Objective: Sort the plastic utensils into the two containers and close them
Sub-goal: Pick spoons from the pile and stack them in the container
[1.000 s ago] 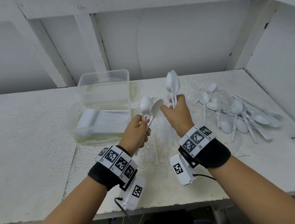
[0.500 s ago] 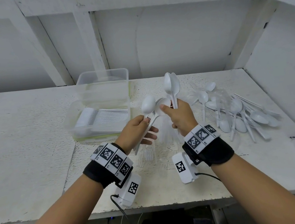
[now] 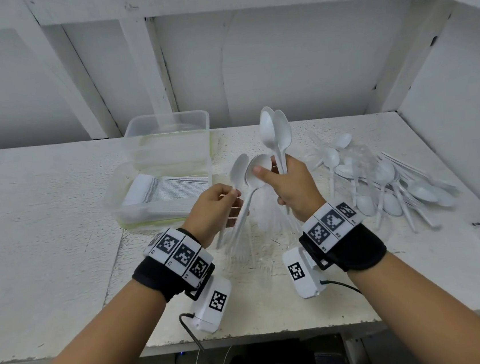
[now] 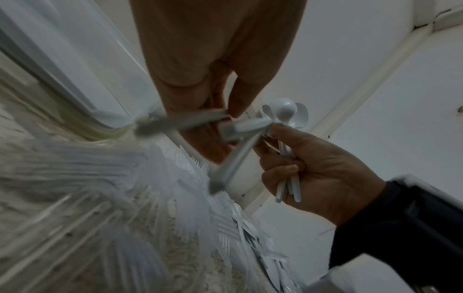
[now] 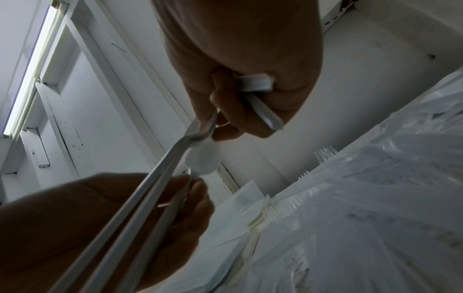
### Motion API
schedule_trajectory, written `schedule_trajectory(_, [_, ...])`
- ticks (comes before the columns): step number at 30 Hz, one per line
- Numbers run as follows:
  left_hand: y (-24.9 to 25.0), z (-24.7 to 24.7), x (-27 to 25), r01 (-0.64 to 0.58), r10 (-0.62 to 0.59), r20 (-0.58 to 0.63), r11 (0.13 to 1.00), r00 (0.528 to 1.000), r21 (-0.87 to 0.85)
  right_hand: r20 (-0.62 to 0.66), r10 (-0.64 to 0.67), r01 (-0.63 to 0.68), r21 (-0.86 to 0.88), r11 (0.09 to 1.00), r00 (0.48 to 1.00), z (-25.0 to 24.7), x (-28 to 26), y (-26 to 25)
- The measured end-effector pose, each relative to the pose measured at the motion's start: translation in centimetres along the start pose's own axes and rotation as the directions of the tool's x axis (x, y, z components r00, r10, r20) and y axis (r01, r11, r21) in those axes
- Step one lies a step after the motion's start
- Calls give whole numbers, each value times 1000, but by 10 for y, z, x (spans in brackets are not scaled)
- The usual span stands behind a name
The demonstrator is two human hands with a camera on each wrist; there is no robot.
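Your R hand (image 3: 292, 189) is curled round a bunch of spoons (image 3: 276, 134) held upright, bowls up, w/ its thumb + forefinger also nipping the bowl of one more spoon. Your L hand (image 3: 216, 207) pinches 2 spoons (image 3: 239, 176) by the necks, handles slanting down to 7 o'clock. Both hands hover over the desk (image 3: 44, 234), above a clear fork pile (image 3: 257, 239).

Step in hand, I'd say: passing L spoons into the R bunch. To do it well:
- Turn each L spoon so bowl faces same way as bunch, nest bowl on bowl, handles parallel.
- Loosen R fingers just enough to admit one handle, else bunch may fan/slip.
- Feed one at a time; crossed handles will snag.

Loose spoons (image 3: 388, 183) lie at 3 o'clock of the hands, still unsorted. Containers (image 3: 166, 124) at 10 o'clock, stacked, lower one holding a neat white stack, prob. knives. Both are open; no lid seen.
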State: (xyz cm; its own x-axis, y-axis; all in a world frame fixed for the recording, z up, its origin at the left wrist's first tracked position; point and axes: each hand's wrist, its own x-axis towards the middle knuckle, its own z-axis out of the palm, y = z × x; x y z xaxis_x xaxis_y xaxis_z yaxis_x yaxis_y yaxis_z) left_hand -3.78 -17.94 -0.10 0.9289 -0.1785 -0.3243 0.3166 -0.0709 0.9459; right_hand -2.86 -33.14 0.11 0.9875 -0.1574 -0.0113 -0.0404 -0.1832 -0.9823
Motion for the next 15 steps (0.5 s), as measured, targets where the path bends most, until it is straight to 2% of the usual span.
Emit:
schedule_trajectory(4, [2,3,-7,39,-30,152,998,988,-57,-11,-64,64,-37,997,998,4,0,0])
schedule_trajectory(10, [4,2,-6,54,-34,208,994,978,-92,-8,-64,63,-49,997,998,4,-2,2])
schedule_trajectory(15, [8,0,-8,117,-77,337,988,938,-100,-2,-61,61,-18,998,998,3,0,0])
